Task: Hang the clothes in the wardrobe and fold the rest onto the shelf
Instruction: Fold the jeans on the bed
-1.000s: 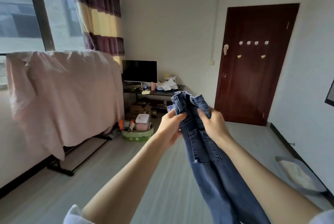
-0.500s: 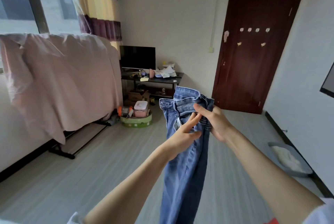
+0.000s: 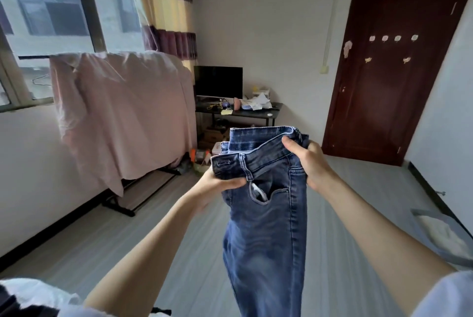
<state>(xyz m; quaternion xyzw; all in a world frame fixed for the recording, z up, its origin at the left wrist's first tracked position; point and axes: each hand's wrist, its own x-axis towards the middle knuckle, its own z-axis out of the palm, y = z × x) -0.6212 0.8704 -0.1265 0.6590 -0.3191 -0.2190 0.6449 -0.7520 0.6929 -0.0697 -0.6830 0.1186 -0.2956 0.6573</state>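
While jeans [image 3: 266, 227] hang | left hand [image 3: 217, 183], right hand [image 3: 309, 163] grip waistband ends

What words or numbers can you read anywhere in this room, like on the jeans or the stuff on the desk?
None can be read.
Jeans, held at the waistband by the left hand and right hand: no label or brand tag shows.
Papers and small items on the desk: too small and blurred to read.
Stickers on the door: shapes only, no letters visible.
Monitor: dark screen, no text.
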